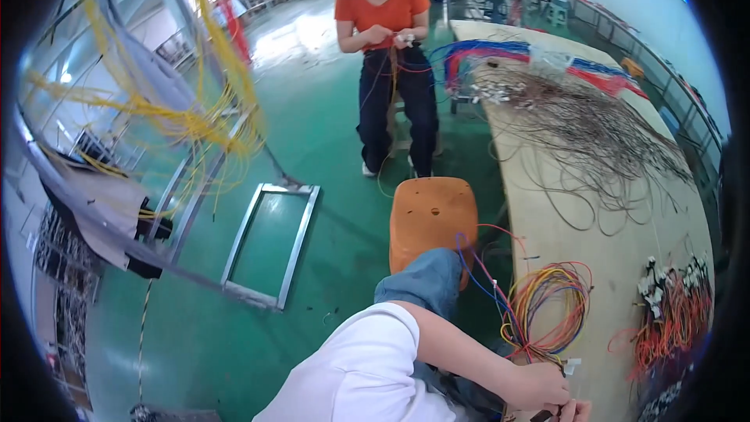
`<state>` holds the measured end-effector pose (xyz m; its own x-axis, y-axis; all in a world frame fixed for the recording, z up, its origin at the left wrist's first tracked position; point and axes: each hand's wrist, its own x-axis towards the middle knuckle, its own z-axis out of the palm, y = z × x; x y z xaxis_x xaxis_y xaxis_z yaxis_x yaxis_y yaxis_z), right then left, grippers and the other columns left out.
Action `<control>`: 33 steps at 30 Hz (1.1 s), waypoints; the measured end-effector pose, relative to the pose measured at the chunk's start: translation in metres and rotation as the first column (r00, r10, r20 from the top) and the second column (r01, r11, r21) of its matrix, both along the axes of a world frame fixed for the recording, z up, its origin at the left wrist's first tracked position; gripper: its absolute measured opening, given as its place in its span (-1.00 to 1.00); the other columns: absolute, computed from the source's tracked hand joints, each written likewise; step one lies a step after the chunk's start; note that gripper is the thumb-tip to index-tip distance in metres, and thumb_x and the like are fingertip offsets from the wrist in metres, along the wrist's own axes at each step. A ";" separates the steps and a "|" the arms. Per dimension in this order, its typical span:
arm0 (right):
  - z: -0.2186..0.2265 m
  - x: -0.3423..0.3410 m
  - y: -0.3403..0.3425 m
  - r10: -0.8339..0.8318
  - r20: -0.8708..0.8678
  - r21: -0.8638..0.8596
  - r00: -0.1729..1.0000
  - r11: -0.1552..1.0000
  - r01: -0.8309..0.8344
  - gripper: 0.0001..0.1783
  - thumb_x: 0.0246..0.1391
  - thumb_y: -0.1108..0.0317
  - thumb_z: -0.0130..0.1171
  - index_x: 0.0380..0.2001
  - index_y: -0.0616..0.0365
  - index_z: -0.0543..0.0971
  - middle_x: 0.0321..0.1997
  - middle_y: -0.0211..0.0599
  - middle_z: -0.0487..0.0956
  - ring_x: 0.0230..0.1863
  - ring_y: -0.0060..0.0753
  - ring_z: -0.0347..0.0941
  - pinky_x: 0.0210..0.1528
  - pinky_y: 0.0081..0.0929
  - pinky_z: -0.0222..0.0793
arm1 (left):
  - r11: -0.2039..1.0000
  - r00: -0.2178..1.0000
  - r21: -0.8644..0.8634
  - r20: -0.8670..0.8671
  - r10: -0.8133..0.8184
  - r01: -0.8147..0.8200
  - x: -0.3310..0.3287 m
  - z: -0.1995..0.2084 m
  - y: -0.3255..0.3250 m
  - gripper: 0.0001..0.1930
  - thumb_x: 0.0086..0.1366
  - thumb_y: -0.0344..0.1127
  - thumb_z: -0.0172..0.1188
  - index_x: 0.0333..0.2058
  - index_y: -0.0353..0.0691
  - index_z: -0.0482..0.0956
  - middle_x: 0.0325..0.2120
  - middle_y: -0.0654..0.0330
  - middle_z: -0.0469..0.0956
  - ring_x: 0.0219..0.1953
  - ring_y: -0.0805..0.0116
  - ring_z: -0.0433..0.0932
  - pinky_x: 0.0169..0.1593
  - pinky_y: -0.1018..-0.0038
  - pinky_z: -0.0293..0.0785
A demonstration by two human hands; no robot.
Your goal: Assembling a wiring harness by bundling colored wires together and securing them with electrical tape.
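Note:
At the table's near edge, low in the head view, my left hand [539,385] is closed with its fingers pinched together. My right hand [576,411] meets it there, closed and partly cut off by the lower edge. Something small and dark [541,416] shows by the fingertips, too small to name. Just beyond the hands lies a looped bundle of red, yellow and blue wires [582,297] on the wooden table [547,223]. Its gathered end runs down toward my left hand, beside a small white piece [573,365]. What exactly the fingers grip is hidden.
An orange stool [434,211] stands left of the table. Red-orange wires with white connectors [668,320] lie at right, a brown wire heap [594,121] farther back. Yellow wires [187,121] hang from a rack at left. A person in orange [383,4] handles wires ahead.

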<state>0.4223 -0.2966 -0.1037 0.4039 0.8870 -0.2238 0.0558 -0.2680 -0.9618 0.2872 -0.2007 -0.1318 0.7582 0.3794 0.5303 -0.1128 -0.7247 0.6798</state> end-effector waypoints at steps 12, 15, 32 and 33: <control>0.006 0.002 -0.002 0.180 0.335 0.053 0.925 0.977 -0.209 -0.77 0.13 0.26 -0.01 -0.45 0.21 0.31 -0.63 -0.42 0.33 -0.64 -0.71 0.14 -0.61 -0.68 0.09 | 0.973 0.999 -0.229 -0.016 -0.047 0.042 -0.005 0.001 0.000 -0.74 0.08 -0.17 0.16 -0.30 -0.19 0.50 -0.58 0.09 0.48 -0.50 0.16 0.47 -0.44 0.35 0.36; 0.004 0.003 -0.005 0.205 0.423 0.069 0.883 0.964 -0.257 -0.78 0.11 0.27 0.00 -0.41 0.23 0.33 -0.65 -0.42 0.30 -0.66 -0.70 0.12 -0.61 -0.66 0.09 | 0.953 0.968 -0.302 -0.235 -0.084 0.009 -0.015 0.016 -0.002 -0.57 0.13 -0.15 0.13 -0.06 -0.20 0.36 -0.49 0.03 0.50 -0.46 0.16 0.47 -0.44 0.34 0.37; -0.008 0.035 -0.022 0.238 0.527 -0.073 0.816 0.969 -0.236 -0.82 0.12 0.33 -0.07 -0.45 0.22 0.29 -0.70 -0.40 0.28 -0.68 -0.67 0.06 -0.63 -0.67 -0.02 | 0.263 0.911 -0.873 0.385 -0.147 0.411 0.024 -0.010 0.003 -0.68 0.14 -0.19 0.09 -0.26 -0.25 0.24 -0.58 0.22 0.43 -0.68 0.58 0.36 -0.64 0.64 0.24; 0.000 0.025 -0.027 0.085 0.347 0.022 0.934 0.995 -0.099 -0.84 0.11 0.35 -0.06 -0.46 0.22 0.30 -0.69 -0.40 0.29 -0.67 -0.68 0.08 -0.63 -0.66 -0.02 | 0.525 0.833 -0.703 0.552 -0.024 0.481 0.024 -0.007 -0.010 -0.68 0.16 -0.20 0.10 -0.23 -0.28 0.30 -0.55 0.24 0.43 -0.61 0.59 0.37 -0.57 0.64 0.27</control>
